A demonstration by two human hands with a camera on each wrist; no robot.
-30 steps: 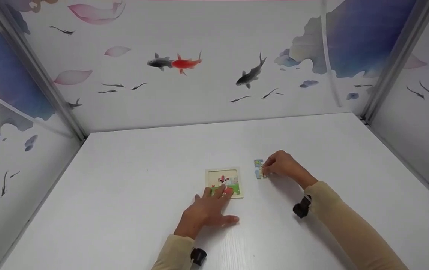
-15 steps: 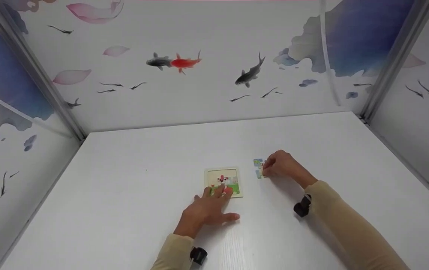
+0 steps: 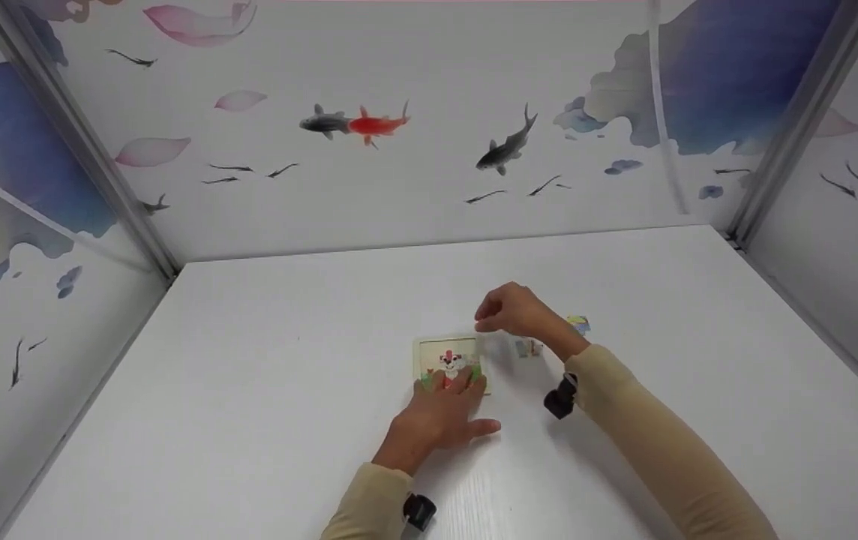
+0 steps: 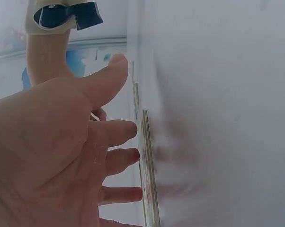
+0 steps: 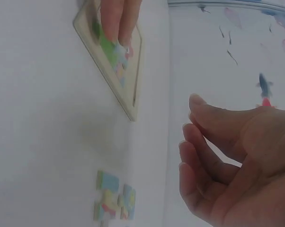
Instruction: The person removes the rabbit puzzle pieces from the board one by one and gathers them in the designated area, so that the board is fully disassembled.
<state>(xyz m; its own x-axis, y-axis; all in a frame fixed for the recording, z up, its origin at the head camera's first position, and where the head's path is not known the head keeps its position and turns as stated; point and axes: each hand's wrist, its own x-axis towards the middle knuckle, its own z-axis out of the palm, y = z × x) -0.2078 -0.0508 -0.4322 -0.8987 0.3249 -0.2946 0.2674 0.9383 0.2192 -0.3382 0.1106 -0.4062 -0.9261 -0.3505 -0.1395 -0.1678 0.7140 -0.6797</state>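
A small square wooden puzzle board (image 3: 480, 356) shows an animal in red and green and a bare beige upper part. My left hand (image 3: 433, 420) rests with spread, straight fingers on its near part; the left wrist view shows the fingertips touching the board (image 4: 149, 161). My right hand (image 3: 515, 309) hovers just beyond the board's far right corner. In the right wrist view, that hand's (image 5: 223, 156) thumb tip lies close to the curled fingers. Whether a thin piece sits between the tips is hidden. Loose puzzle pieces (image 3: 529, 347) lie right of the board.
Another puzzle piece (image 3: 577, 324), yellow and blue, lies beside the right wrist. White table (image 3: 286, 405) surrounds the board, with printed panels (image 3: 429, 202) rising at its back and sides. Black wrist cameras (image 3: 561, 397) sit below both wrists.
My right hand has left the loose pieces and moved left toward the board, uncovering the yellow and blue piece. The upper piece of the loose group no longer shows. My left fingers have shifted slightly right.
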